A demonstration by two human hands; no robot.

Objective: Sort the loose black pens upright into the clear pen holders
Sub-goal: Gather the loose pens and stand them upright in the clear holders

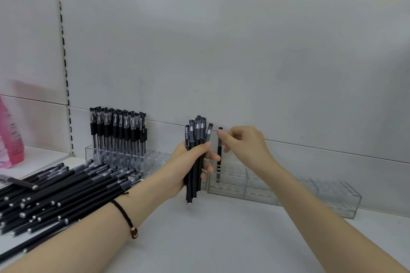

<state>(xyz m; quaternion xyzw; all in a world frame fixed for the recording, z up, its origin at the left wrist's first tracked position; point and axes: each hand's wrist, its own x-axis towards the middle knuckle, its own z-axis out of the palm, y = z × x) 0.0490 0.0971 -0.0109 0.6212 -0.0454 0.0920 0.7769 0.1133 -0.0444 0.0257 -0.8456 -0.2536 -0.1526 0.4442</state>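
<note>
Left edge of shelf [221, 239]: pile of loose pens [62, 190] lying flat, caps toward back-right. Centre: left hand [177, 168], fingers clamped round a bundle [196, 137], upright, caps up. Then right hand [246, 144], fingers pinching one pen [219, 153] near its cap, vertical, lower end inside the clear holder [310, 193] along the back edge. Judged light, stiff, smooth; grip high to steer.

Both arms are bare. The left wrist [138, 203] wears a thin black braided bracelet [123, 213], maybe with a brown bead [134, 233].
</note>
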